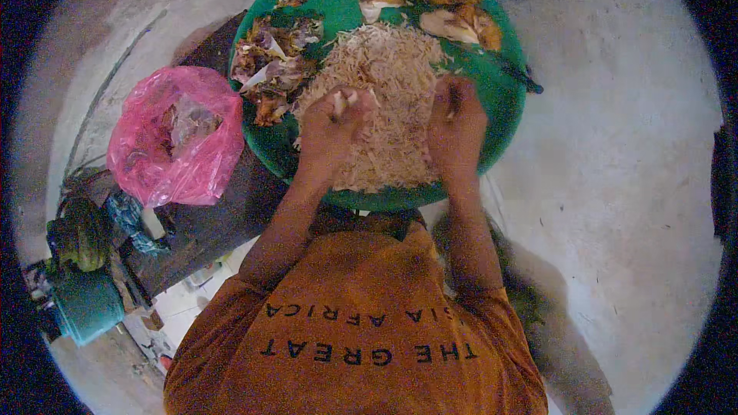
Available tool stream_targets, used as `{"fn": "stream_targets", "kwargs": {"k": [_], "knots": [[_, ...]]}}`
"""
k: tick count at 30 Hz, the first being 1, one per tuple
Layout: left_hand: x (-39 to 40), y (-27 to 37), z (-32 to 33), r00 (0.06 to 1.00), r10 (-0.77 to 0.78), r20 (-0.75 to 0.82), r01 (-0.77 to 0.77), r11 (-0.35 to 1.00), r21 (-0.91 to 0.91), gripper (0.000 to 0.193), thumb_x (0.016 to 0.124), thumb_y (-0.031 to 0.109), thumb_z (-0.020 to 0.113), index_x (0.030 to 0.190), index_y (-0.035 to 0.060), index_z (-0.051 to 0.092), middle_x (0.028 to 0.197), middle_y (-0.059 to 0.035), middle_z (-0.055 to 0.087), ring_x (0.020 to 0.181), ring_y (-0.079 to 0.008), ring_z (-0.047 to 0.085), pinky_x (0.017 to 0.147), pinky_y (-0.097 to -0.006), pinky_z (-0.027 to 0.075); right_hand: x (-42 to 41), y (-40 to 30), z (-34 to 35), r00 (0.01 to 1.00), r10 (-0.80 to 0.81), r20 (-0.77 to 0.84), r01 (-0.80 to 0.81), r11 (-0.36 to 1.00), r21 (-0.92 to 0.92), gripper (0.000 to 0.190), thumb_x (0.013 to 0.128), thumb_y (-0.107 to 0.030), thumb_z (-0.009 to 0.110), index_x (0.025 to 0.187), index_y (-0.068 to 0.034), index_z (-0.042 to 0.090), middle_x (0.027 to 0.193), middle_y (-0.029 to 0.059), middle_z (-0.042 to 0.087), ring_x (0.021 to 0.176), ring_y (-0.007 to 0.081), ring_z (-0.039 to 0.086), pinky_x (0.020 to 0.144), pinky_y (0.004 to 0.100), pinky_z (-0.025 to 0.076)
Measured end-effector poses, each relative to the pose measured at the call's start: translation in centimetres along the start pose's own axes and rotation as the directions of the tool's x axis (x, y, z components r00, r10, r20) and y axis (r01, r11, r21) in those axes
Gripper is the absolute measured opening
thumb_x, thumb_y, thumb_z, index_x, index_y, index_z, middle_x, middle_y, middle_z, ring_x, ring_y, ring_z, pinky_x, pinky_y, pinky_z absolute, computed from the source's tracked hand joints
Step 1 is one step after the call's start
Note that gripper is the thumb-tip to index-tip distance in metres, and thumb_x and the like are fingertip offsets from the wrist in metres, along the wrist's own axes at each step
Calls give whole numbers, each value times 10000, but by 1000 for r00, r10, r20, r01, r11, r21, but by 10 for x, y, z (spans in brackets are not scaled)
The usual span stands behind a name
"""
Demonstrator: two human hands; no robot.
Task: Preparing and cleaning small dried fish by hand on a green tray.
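Note:
A big heap of pale shredded meat (392, 63), apparently chicken, fills the middle of a round green tray (501, 144) before me. Over the heap's left side, my left hand (337, 118) is curled around a small whitish piece of meat (345, 100). My right hand (457, 115) hovers at the heap's right edge with its fingers bent inward; blur hides whether anything is between them. Browned chunks of cooked meat (452, 22) lie at the tray's far right. Bones and skin scraps (274, 69) are piled along its left side.
Left of the tray, an open pink plastic bag (173, 138) with scraps inside rests on a dark wooden surface (213, 230). A knife-like tool with a dark handle (527, 79) juts over the tray's right rim. Teal box-like item (89, 305) and cloths (81, 233) sit lower left.

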State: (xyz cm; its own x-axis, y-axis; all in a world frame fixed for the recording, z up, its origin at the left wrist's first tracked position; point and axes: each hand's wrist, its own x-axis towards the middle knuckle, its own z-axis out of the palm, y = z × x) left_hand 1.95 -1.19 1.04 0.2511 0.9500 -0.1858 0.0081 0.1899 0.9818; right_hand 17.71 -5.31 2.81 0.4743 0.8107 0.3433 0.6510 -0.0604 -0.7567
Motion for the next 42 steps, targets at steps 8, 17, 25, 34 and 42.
{"fn": "stream_targets", "kwargs": {"k": [8,17,25,34,42], "knots": [[18,-10,-13,973,0,232,-89,923,375,195,842,156,588,984,26,613,759,-13,581,645,-90,534,587,-240,452,-13,20,13,971,-210,110,237,876,-421,253,783,-101,509,995,27,555,938,247,553,893,388,537,785,466,441],[-3,5,1,979,37,201,-60,992,107,210,814,210,622,951,52,598,722,-2,594,613,-85,524,560,-242,427,-33,-1,2,977,42,209,-90,970,225,117,831,-105,542,911,-21,553,748,133,593,672,266,586,624,346,462],[-10,-2,-1,976,-15,217,-53,952,303,123,819,173,615,855,58,587,675,-3,574,578,-86,515,541,-236,420,-36,-4,9,965,82,248,-157,941,300,117,821,-104,558,898,-26,519,713,111,577,606,204,558,570,319,446],[-21,7,5,973,-31,230,27,999,23,152,841,187,600,871,38,584,751,-7,570,635,-63,486,577,-225,423,-38,-14,1,928,86,363,-179,956,231,101,787,-83,577,842,-36,507,663,101,551,601,212,555,549,337,436],[-12,-5,-2,995,11,99,-6,999,-54,92,857,93,556,896,10,552,744,-38,593,640,-105,569,567,-258,484,-26,15,-4,996,9,93,-20,994,111,75,855,-102,523,868,-35,492,687,80,541,624,165,520,590,304,432]]}}
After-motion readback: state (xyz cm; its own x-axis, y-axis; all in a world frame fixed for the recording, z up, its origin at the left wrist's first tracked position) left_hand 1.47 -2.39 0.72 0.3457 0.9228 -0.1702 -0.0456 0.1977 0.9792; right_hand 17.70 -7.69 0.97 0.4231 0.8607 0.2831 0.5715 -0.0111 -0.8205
